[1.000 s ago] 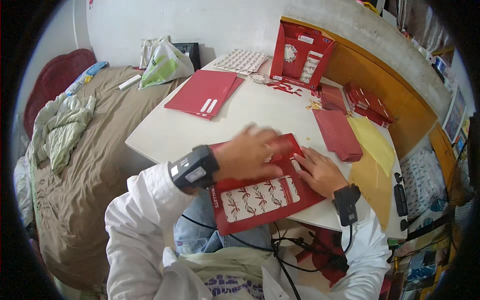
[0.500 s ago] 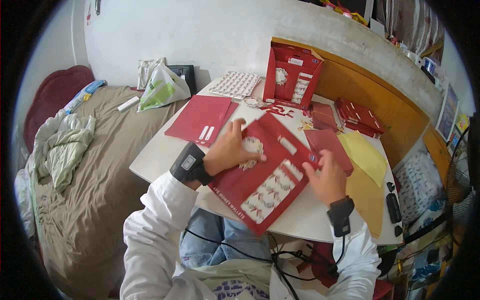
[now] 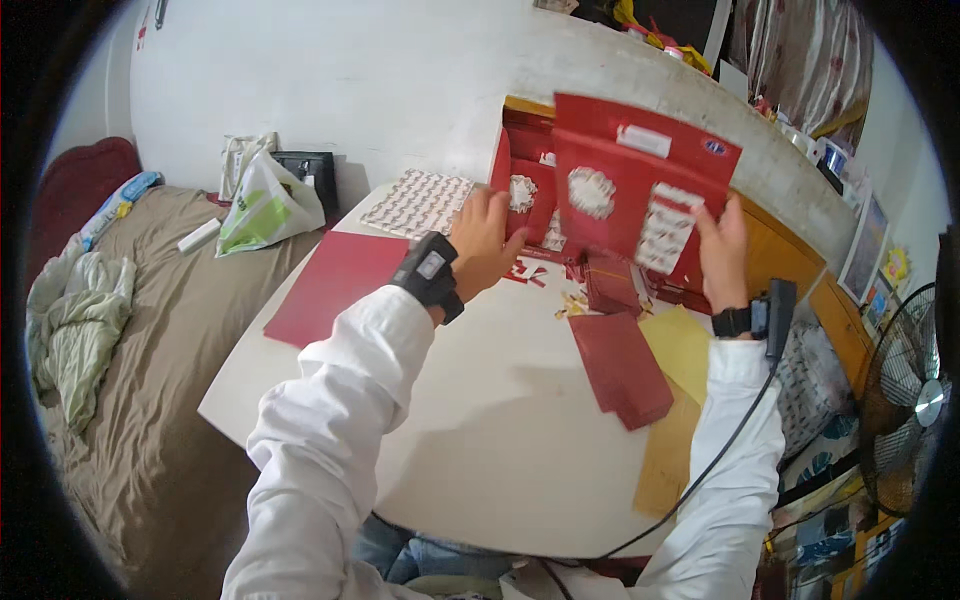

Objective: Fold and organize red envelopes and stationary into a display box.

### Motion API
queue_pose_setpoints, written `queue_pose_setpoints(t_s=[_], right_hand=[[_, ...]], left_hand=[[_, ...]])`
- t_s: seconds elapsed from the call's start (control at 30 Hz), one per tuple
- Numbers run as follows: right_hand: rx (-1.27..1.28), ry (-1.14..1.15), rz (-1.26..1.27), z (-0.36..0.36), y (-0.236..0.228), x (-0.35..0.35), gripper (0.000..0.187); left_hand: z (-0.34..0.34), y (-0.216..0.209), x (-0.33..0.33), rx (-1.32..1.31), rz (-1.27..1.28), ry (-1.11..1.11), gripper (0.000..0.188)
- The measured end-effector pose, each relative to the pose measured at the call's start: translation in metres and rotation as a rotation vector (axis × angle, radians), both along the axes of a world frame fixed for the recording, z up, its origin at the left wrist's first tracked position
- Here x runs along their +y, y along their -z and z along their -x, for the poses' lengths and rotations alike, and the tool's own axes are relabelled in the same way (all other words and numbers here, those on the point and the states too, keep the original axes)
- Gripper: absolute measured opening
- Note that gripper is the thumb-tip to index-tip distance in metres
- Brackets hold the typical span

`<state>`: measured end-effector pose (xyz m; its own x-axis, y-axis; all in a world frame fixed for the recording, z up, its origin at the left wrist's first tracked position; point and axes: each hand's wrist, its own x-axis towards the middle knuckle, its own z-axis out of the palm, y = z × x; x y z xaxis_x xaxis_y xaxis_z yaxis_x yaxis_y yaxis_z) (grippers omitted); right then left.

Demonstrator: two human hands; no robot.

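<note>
My right hand (image 3: pixel 722 250) grips the right edge of a red printed cardboard pack (image 3: pixel 620 195), raised upright above the far side of the table. The pack has a white label, a round white ornament and a patterned panel on its front. My left hand (image 3: pixel 485 240) is empty, fingers apart, by the left side of a similar red display box (image 3: pixel 505 165) standing at the back; whether it touches that box I cannot tell. The raised pack hides much of the box.
Red folders (image 3: pixel 340 285) lie at left on the white table (image 3: pixel 480 450), with a patterned sheet (image 3: pixel 415 200) behind them. Dark red envelopes (image 3: pixel 620 365) and yellow paper (image 3: pixel 680 345) lie at right. A fan (image 3: pixel 905 400) stands beyond the right edge; a bed (image 3: pixel 170 330) is at left.
The red pack has gone from over the near table edge up and away to the back, in front of the display box. My left hand has let go of it.
</note>
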<state>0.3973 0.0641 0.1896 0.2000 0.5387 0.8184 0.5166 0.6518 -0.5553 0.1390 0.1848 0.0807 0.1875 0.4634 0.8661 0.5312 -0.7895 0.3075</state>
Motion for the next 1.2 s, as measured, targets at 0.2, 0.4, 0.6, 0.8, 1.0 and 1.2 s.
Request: queue_pose_setpoints(t_s=[0.2,0.4,0.6,0.8,1.0,1.2], right_hand=[[-0.042,0.093,-0.198,0.010,-0.034,0.054,0.024],[-0.073,0.052,-0.331,0.028,-0.046,0.086,0.020],[-0.078,0.035,-0.365,0.037,-0.025,0.132,0.030],[-0.036,0.139,-0.352,0.041,-0.003,0.158,0.036],[-0.190,0.387,-0.239,0.002,-0.003,0.162,0.039],[-0.394,0.531,-0.305,0.009,-0.037,0.139,0.052]], left_hand=[[-0.047,0.039,0.070,0.376,0.003,-0.036,0.064],[-0.080,0.040,0.107,0.366,-0.064,-0.098,0.066],[-0.097,0.039,0.125,0.351,0.073,-0.079,0.072],[-0.094,0.037,0.127,0.423,0.183,-0.071,0.080],[-0.095,0.040,0.125,0.403,0.196,-0.051,0.079],[-0.096,0.043,0.128,0.350,0.191,-0.013,0.080]])
